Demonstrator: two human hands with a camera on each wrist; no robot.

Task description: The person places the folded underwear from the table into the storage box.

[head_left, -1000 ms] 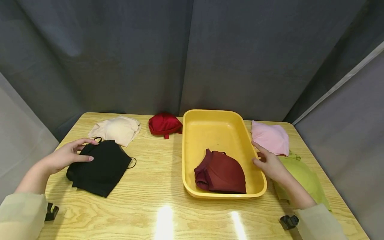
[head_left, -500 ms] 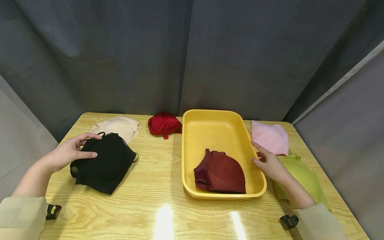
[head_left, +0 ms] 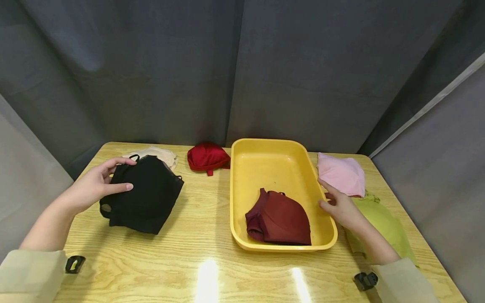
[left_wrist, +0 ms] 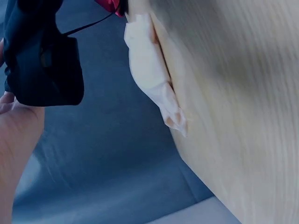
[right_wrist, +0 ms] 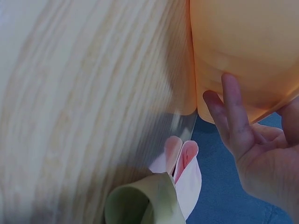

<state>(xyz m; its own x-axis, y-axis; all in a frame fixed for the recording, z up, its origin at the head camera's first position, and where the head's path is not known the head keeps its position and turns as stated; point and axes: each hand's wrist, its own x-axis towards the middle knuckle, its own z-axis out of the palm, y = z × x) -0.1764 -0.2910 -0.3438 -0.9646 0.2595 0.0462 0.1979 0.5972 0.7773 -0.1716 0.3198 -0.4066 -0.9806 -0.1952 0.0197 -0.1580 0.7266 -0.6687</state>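
Observation:
My left hand (head_left: 94,183) holds a folded black bra (head_left: 147,195) by its upper left edge, thumb in front and fingers behind. In the left wrist view the black bra (left_wrist: 44,65) hangs above the table level. My right hand (head_left: 341,208) grips the right rim of a yellow plastic tub (head_left: 236,185). In the right wrist view, fingers (right_wrist: 236,112) lie along the tub's outer wall, with the thumb over at the rim. A folded maroon bra (head_left: 284,219) lies inside the tub at its near end.
A beige bra (head_left: 161,155) lies at the back left, partly covered by the black one. A red satin bra (head_left: 207,156) sits left of the tub. Right of it lie a pink bra (head_left: 341,172) and a green one (head_left: 386,223). Grey curtains (head_left: 182,75) stand behind the table.
The black bra has risen off the table in my left hand, moving up and slightly right, and overlaps more of the beige one. My right hand and the tub stay put.

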